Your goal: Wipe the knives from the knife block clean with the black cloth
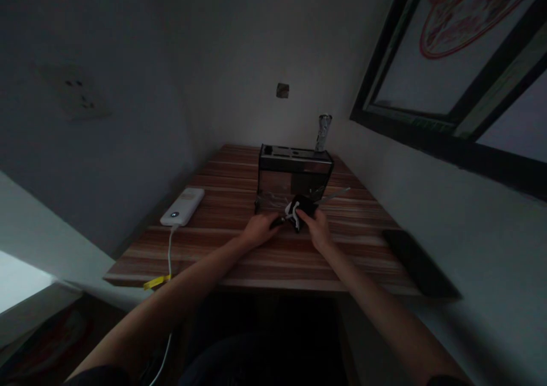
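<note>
Black bundle with a white strip is pinched in the right hand, just in front of the box on the table. It is judged light and soft, best held by its edge. A dark handle seems gripped by the left hand.

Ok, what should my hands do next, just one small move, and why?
Perhaps ease the dark tool in your left hand slightly back from the white strip for a clearer look: the two sit very close, by the black item in your right hand, and the light is dim.
</note>
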`<state>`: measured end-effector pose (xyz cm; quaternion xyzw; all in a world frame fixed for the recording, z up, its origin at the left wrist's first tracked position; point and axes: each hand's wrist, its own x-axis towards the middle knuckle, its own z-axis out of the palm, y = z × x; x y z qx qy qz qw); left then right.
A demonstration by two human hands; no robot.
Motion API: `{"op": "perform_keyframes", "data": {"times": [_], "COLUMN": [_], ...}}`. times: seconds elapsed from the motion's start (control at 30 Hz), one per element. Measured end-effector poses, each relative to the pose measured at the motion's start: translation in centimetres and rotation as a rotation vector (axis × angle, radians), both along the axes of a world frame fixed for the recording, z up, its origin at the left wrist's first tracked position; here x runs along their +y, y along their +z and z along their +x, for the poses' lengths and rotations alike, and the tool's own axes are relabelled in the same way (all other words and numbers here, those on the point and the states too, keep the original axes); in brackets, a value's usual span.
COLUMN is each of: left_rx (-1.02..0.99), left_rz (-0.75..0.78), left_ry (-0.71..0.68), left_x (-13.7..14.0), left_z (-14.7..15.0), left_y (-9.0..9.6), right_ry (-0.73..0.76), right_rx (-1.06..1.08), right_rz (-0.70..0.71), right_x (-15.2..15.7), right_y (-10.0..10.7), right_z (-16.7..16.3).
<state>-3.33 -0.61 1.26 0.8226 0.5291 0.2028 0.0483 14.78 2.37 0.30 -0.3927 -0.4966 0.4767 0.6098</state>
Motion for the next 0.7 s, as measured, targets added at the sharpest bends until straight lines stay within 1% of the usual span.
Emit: {"op": "perform_keyframes", "data": {"times": [0.27,0.47,0.7], "left_rx": [0.041,0.064,0.044], "left_rz": [-0.038,-0.015,-0.017], "left_ry": [-0.016,-0.012,-0.009], "left_x": [0.1,0.1,0.2], "left_z": [-0.2,-0.1,0.0], "left_y": [-0.2,-0.3,-0.2], "right_ry": [0.043,-0.005,0.018], "right_rx": [-0.04,-0.059,-0.022], "right_rz": [0.002,0.004,0.001], "right_x": [-1.3,-1.2,-1.1], "right_y": [-0.2,-0.6,-0.4], "right_z": [-1.7,-2.0,-1.8]}}
